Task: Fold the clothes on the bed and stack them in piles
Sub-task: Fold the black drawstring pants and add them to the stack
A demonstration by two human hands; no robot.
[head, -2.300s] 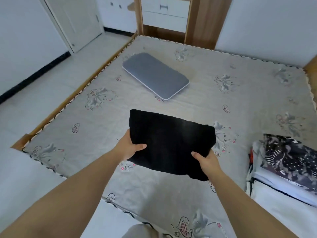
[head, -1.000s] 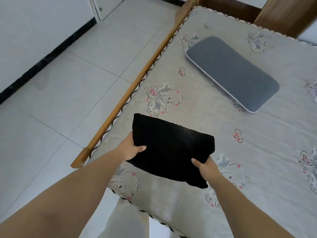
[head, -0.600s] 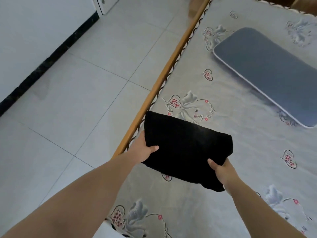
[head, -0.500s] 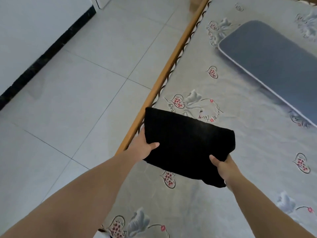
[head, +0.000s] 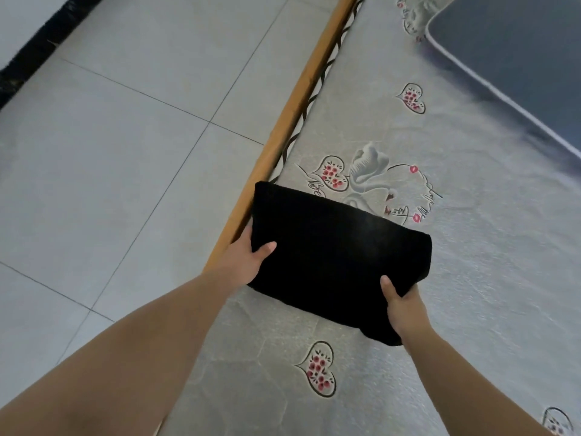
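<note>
While both hands grip, folded black garment (head: 339, 259) aloft

Patterned bed (head: 471, 278); grey pillow (head: 518, 58) lying on it.

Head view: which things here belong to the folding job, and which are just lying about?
Part of the job:
- folded black garment, held at both ends
- left hand, gripping its left end
- right hand, gripping its right end
- bed, where it is carried

Just lying about:
- grey pad on the bed
- tiled floor
</note>
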